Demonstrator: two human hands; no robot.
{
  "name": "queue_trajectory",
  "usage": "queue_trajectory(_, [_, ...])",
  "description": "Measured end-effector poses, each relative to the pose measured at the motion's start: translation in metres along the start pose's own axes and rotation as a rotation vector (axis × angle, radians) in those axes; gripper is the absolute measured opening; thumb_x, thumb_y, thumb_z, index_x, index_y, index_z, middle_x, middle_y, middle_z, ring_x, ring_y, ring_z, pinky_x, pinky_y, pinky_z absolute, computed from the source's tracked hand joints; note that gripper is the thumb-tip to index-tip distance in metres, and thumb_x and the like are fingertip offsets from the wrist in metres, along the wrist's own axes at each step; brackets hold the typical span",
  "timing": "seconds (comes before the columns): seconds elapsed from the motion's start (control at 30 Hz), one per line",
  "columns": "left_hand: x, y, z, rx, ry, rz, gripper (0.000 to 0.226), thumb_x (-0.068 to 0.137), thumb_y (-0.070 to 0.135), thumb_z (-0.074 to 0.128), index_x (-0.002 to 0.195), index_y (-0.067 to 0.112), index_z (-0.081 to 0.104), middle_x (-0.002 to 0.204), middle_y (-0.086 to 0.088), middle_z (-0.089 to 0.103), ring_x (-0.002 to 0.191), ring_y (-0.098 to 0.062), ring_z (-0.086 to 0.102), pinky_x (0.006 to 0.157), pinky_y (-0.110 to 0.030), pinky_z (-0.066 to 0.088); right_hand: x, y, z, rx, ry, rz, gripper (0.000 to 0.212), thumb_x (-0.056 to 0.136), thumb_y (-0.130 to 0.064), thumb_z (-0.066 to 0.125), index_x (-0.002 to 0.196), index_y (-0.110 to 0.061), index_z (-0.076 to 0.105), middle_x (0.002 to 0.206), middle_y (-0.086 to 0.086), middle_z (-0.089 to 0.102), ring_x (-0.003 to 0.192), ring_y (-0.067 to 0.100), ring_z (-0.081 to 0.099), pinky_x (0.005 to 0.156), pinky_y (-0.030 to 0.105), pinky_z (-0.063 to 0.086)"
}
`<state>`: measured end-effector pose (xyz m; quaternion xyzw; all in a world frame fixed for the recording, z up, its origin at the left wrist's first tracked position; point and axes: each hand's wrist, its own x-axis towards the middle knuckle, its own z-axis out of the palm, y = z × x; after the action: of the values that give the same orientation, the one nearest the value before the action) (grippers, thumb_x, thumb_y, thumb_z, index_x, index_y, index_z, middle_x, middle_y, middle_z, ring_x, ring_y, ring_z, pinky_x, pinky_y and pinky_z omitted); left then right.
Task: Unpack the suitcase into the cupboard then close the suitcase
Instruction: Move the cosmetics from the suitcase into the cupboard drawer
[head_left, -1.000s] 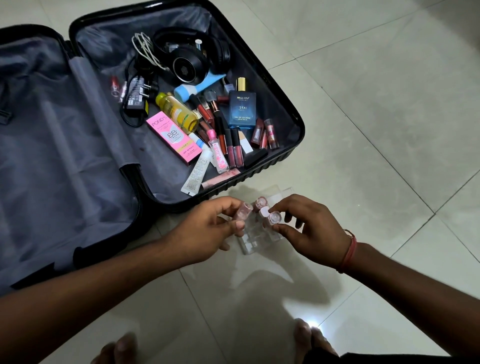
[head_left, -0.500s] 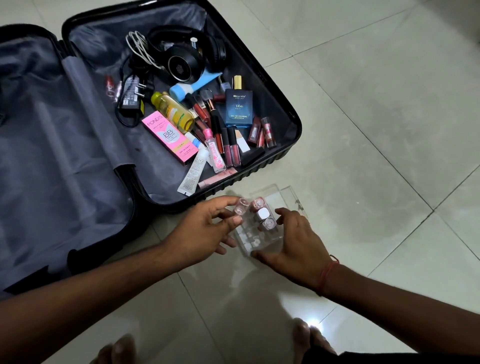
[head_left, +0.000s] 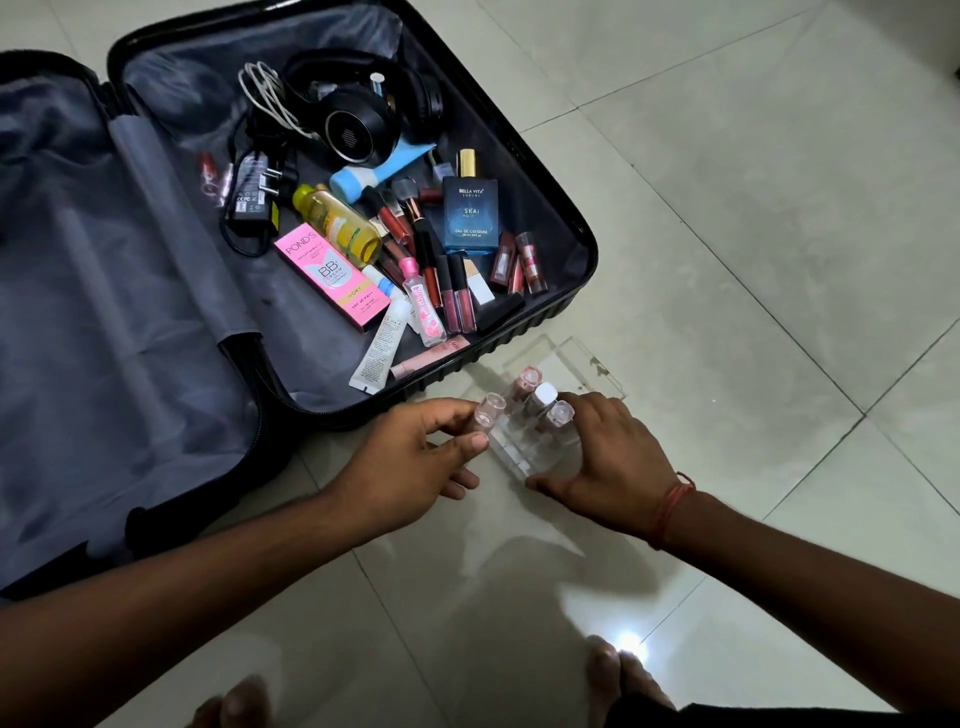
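Gripping clear organizer (head_left: 524, 457) beside suitcase (head_left: 540, 332) rim, hands, open floor (head_left: 753, 260) rightward

Left hand (head_left: 415, 457) pinches a tube (head_left: 488, 411); right hand (head_left: 608, 447) holds organizer (head_left: 524, 452).
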<state>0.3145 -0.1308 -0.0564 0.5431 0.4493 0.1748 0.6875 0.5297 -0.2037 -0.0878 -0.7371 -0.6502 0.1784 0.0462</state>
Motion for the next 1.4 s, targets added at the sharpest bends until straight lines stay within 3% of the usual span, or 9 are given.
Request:
queue_trajectory(0.07, [0.000, 0.000, 0.001, 0.016, 0.004, -0.002, 0.021, 0.092, 0.005, 0.061, 0.092, 0.024, 0.069, 0.096, -0.008, 0.065, 0.067, -0.028, 0.070, 0.064, -0.040, 0.059, -0.003, -0.003, -0.005, 0.037, 0.057, 0.013, 0.093, 0.064, -0.069, 0.065, 0.137, -0.015, 0.044, 0.131, 0.003, 0.050, 0.121, 0.025, 0.045, 0.100, 0.037, 0.042])
queue_trajectory(0.2, [0.001, 0.003, 0.003, 0.016, -0.026, 0.010, 0.020, 0.091, 0.003, 0.062, 0.096, 0.020, 0.071, 0.097, -0.009, 0.067, 0.068, -0.029, 0.070, 0.064, -0.040, 0.060, -0.007, -0.021, -0.026, 0.392, 0.341, -0.080, 0.050, 0.075, -0.041, 0.061, 0.116, -0.013, 0.058, 0.111, -0.002, 0.057, 0.100, 0.015, 0.054, 0.083, 0.022, 0.043])
queue_trajectory(0.33, [0.003, 0.009, 0.006, 0.060, -0.056, 0.057, 0.021, 0.089, 0.006, 0.066, 0.100, 0.023, 0.073, 0.095, -0.002, 0.072, 0.070, -0.028, 0.071, 0.063, -0.038, 0.060, -0.005, -0.044, -0.038, 0.716, 0.126, -0.128, 0.032, 0.081, -0.043, 0.064, 0.106, -0.022, 0.066, 0.096, -0.007, 0.065, 0.087, 0.013, 0.062, 0.066, 0.026, 0.050])
queue_trajectory(0.53, [0.003, 0.013, 0.002, 0.236, -0.022, 0.175, 0.033, 0.086, 0.011, 0.069, 0.100, 0.041, 0.066, 0.089, 0.020, 0.073, 0.068, -0.016, 0.072, 0.059, -0.024, 0.057, -0.001, -0.035, -0.041, 0.994, 0.173, -0.004, 0.009, 0.079, -0.024, 0.071, 0.086, -0.018, 0.070, 0.080, -0.001, 0.069, 0.073, 0.016, 0.064, 0.068, 0.033, 0.052])
queue_trajectory(0.63, [0.005, 0.017, -0.012, 0.368, 0.152, 0.337, 0.011, 0.091, 0.026, 0.064, 0.085, 0.022, 0.073, 0.075, 0.013, 0.071, 0.057, -0.008, 0.067, 0.054, -0.018, 0.051, 0.002, -0.016, -0.049, 0.846, 0.210, 0.007, 0.012, 0.075, -0.027, 0.072, 0.081, -0.016, 0.070, 0.076, -0.002, 0.069, 0.068, 0.016, 0.064, 0.063, 0.033, 0.053])
queue_trajectory(0.7, [0.007, 0.018, -0.021, 0.503, 0.253, 0.447, 0.034, 0.092, 0.040, 0.055, 0.079, 0.014, 0.072, 0.068, 0.006, 0.069, 0.058, -0.008, 0.065, 0.057, -0.025, 0.052, 0.003, -0.007, -0.051, 0.680, 0.251, -0.051, 0.008, 0.075, -0.024, 0.071, 0.080, -0.018, 0.070, 0.077, -0.003, 0.069, 0.069, 0.013, 0.064, 0.061, 0.032, 0.053])
queue_trajectory(0.8, [0.009, 0.017, -0.025, 0.734, 0.319, 0.576, 0.024, 0.091, 0.030, 0.054, 0.095, 0.014, 0.070, 0.088, 0.006, 0.064, 0.078, -0.006, 0.056, 0.070, -0.017, 0.046, 0.003, 0.000, -0.045, 0.536, 0.281, -0.156, 0.008, 0.076, -0.018, 0.071, 0.084, -0.018, 0.069, 0.079, -0.003, 0.069, 0.072, 0.011, 0.064, 0.061, 0.031, 0.052])
queue_trajectory(1.0, [0.005, 0.012, -0.026, 0.959, 0.270, 0.413, 0.065, 0.082, 0.025, 0.059, 0.144, 0.014, 0.041, 0.143, -0.002, 0.043, 0.131, -0.015, 0.036, 0.106, -0.024, 0.027, 0.001, 0.007, -0.033, 0.348, 0.288, -0.325, 0.013, 0.079, -0.021, 0.063, 0.088, -0.013, 0.066, 0.075, -0.005, 0.061, 0.069, 0.011, 0.054, 0.061, 0.021, 0.045])
queue_trajectory(1.4, [0.008, 0.009, -0.028, 0.981, 0.198, 0.297, 0.067, 0.089, 0.027, 0.058, 0.149, 0.023, 0.030, 0.142, 0.003, 0.045, 0.123, -0.016, 0.047, 0.098, -0.030, 0.040, -0.003, 0.018, -0.026, 0.253, 0.383, -0.316, 0.015, 0.078, -0.020, 0.066, 0.092, -0.013, 0.067, 0.080, -0.004, 0.063, 0.074, 0.013, 0.058, 0.065, 0.021, 0.046])
